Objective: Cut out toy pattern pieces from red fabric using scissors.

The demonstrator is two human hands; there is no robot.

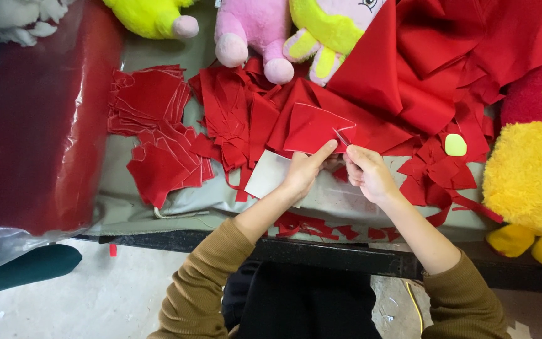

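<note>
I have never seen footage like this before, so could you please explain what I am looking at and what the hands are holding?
There is no machine here: a person wears a camera on the head, and it looks down at their own two hands. This is the only view. The left hand pinches a piece of red cloth with a pale card under it. The right hand holds what look like small scissors at the cloth's edge; they are too small to be sure. The person wears olive sleeves. On the table lie stacks of cut red pieces, loose red cloth and scraps. Along the far edge sit plush toys: a pink one and a yellow-green one. A big yellow plush sits at the right, and a red roll wrapped in plastic at the left.
</note>
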